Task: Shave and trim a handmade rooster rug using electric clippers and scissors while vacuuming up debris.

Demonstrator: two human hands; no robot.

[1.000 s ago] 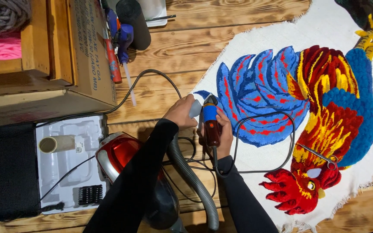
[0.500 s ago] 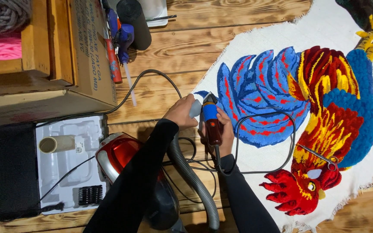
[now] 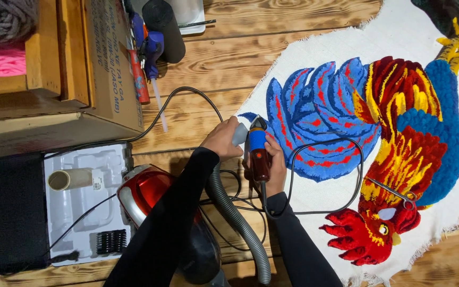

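The right hand (image 3: 274,167) holds a red and blue clipper (image 3: 257,151) on the rooster rug (image 3: 378,138), and the left hand (image 3: 221,139) grips the grey vacuum hose (image 3: 237,212).

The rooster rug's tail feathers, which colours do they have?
Blue with red streaks, on the tail feathers, shown in the head view.

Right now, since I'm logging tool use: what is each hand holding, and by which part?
Right hand grips the dark red clipper around its body. Left hand holds the grey vacuum hose at its nozzle end beside the clipper head.
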